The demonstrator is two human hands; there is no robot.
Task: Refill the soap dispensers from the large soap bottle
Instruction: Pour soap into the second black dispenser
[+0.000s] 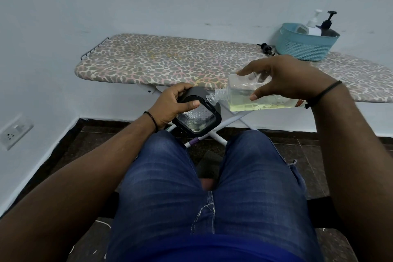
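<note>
The left hand point(172, 103) grips a black-framed soap dispenser point(196, 116), thumb curled over its near edge and fingers wrapped round the far side, holding it tilted above the left knee. The right hand point(285, 76) holds the large soap bottle point(253, 97) from above, fingers and thumb spread wide and clamped down its two sides. The bottle lies almost level, its threaded neck pointing toward the left hand and meeting the dispenser's small clear spout at the upper corner; yellowish soap pools along the bottle's lower side. Just beyond both hands runs the near edge of an ironing board point(170, 59) with a spotted cover, its top bare beyond the left hand. Beyond the right hand, a teal basket point(306, 48) stands on the board holding a white pump bottle point(314, 25) and a dark pump bottle point(327, 25); a loose black pump head point(266, 48) lies just left of the basket. Below the hands are the person's jeans-clad thighs, with open air between board edge and knees.
</note>
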